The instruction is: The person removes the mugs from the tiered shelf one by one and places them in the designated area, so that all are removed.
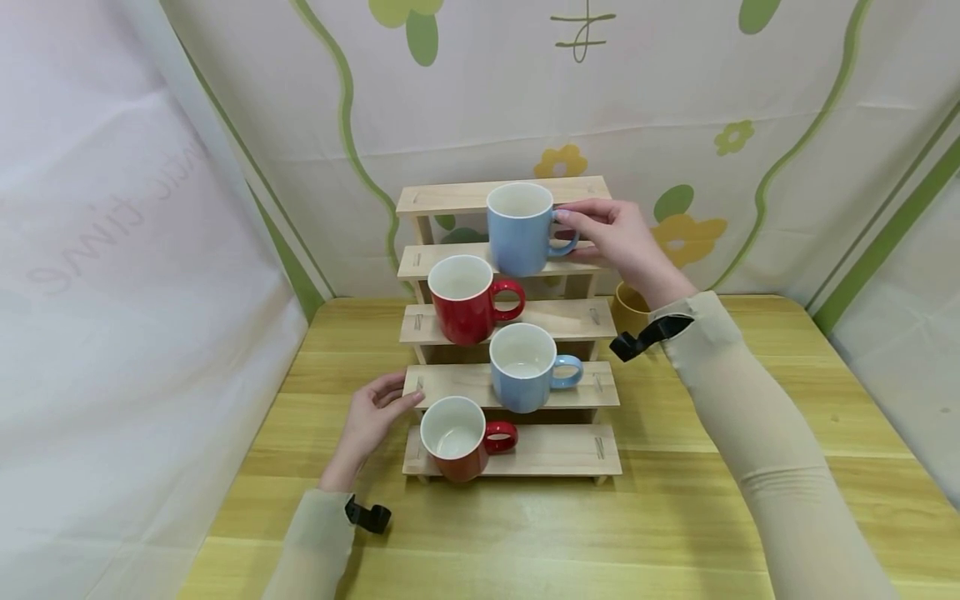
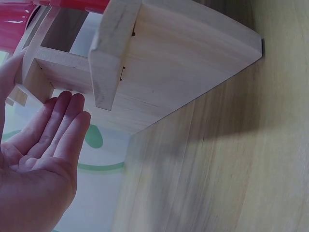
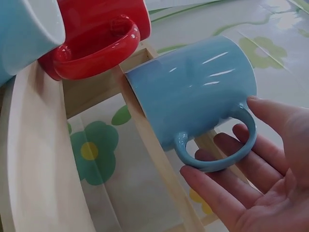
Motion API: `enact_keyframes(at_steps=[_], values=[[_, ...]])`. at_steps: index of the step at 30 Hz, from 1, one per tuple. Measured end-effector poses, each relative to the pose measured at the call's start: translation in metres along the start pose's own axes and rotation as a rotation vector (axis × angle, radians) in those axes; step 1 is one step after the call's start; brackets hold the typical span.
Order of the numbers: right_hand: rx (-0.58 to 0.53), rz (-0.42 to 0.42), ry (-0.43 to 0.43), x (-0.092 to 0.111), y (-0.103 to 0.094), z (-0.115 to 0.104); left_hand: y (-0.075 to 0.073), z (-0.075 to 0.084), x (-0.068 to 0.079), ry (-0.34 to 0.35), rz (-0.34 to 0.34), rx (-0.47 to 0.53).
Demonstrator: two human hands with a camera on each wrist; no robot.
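Observation:
A light blue mug (image 1: 519,237) stands upright on the second-highest step of a wooden stepped rack (image 1: 450,197). My right hand (image 1: 618,237) is at its handle (image 3: 219,162), thumb at the handle's upper end and loosely extended fingers behind the loop. My left hand (image 1: 372,415) is at the rack's left side. Its thumb rests on the second-lowest step, while the other fingers (image 2: 60,121) reach out straight beside the frame. Lower down the rack stand a red mug (image 1: 467,321), another light blue mug (image 1: 519,387) and a second red mug (image 1: 459,460), one per step.
On the wood-grain table (image 1: 480,542), a yellow mug (image 1: 628,307) stands right of the rack, partly hidden by my right wrist. Printed cloth (image 1: 480,108) hangs close behind the rack, with more cloth walls at both sides.

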State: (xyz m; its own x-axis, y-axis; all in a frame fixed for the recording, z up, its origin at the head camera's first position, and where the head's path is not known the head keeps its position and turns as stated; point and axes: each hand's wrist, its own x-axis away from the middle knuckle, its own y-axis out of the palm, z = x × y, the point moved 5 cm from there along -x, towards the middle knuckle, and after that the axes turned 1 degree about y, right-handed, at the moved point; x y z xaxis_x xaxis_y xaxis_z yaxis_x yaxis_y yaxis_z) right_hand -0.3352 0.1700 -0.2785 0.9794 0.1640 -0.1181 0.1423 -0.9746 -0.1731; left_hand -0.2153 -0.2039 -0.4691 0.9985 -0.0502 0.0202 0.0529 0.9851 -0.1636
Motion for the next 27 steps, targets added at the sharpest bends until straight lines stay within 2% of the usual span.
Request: enact_keyframes(at_steps=[22,27], values=[[0.027,-0.01,0.061,-0.0045,0.004,-0.001,0.0002,-0.0023,-0.0007,-0.007,0.005,-0.006],[0.003,-0.015,0.071,-0.0038,0.0045,-0.0005,0.0001,-0.0022,-0.0002,-0.003,0.008,-0.013]])
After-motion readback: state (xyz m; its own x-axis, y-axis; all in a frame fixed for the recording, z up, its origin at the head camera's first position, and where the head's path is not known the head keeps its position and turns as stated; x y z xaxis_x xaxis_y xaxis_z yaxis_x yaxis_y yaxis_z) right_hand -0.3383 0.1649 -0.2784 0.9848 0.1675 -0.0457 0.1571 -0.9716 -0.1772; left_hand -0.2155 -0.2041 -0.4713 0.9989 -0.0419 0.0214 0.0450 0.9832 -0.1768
